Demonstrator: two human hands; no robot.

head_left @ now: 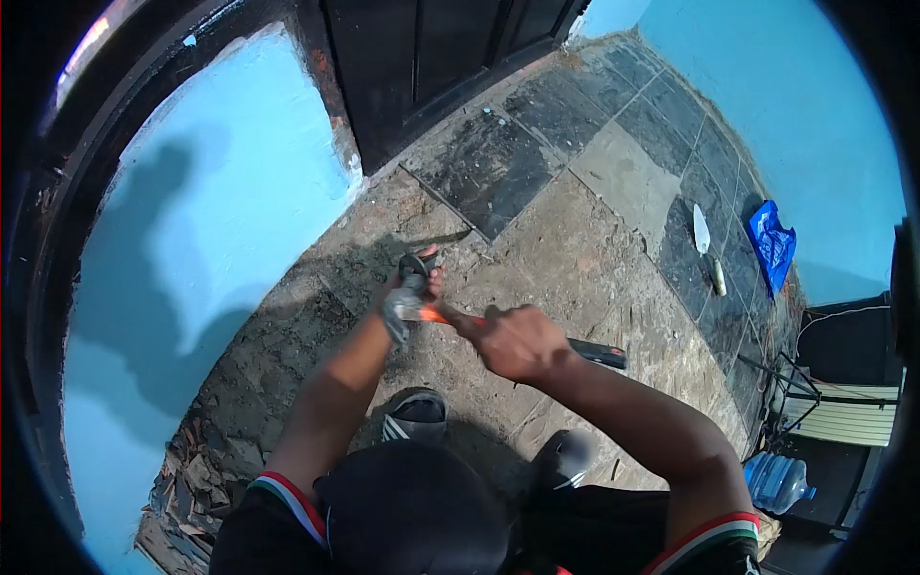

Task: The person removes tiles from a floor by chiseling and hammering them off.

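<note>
My left hand (410, 292), in a worn grey glove with bare fingertips showing, is wrapped round a dark object whose shape is hard to make out. Bare and closed, my right hand (517, 340) grips a hammer (596, 354) with an orange shaft and a black handle end. The hammer's front part reaches my left hand and is blurred there. Both hands are above the rough, stripped floor (565, 259), in front of my shoes.
Broken tile pieces (206, 479) lie at lower left. Dark tiles (489, 172) adjoin the black door (422, 67). On the right are a trowel (701, 230), a blue bag (771, 247), a water bottle (778, 481) and a metal stand (795, 383). Blue walls flank the floor.
</note>
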